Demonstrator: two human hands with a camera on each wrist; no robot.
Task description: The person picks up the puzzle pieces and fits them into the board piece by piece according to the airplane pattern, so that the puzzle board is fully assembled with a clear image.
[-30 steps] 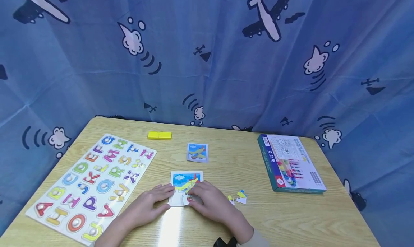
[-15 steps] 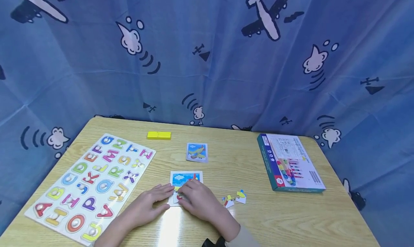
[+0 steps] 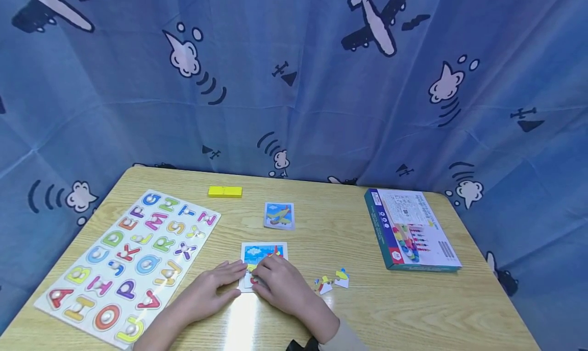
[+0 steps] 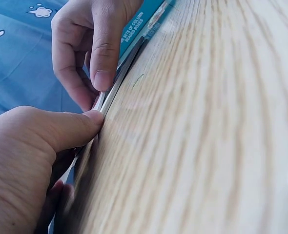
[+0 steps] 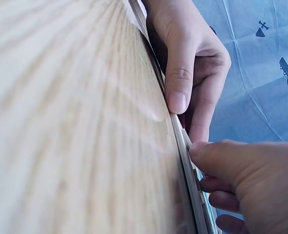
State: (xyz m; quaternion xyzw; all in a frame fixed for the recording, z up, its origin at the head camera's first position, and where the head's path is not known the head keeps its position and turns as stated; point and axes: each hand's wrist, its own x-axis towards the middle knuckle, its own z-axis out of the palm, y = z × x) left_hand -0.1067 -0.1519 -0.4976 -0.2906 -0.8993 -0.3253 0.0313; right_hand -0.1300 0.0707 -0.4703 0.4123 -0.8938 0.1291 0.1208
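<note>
In the head view a small jigsaw puzzle board (image 3: 264,244) with a blue-sky, yellow-plane picture lies flat on the table. My left hand (image 3: 213,287) grips its left side, thumb by the near corner and fingers along the edge. Bent over the board's lower part, my right hand (image 3: 285,290) pinches a puzzle piece (image 3: 248,281) at the lower left of the picture. Its fingers hide much of the piece and the picture's middle. Low along the tabletop, the left wrist view shows my left thumb (image 4: 88,122) against the board's edge, the right hand just beyond.
Loose puzzle pieces (image 3: 342,279) lie to the right of the board. Behind it is a matching plane picture card (image 3: 278,216). A white letter board (image 3: 43,303) fills the left, a yellow block (image 3: 225,192) sits at the back, and a flat box (image 3: 422,259) lies far right.
My right hand has shifted left across the board with the piece, from the lower middle toward the lower left, uncovering more loose pieces. My left hand stays in place.
</note>
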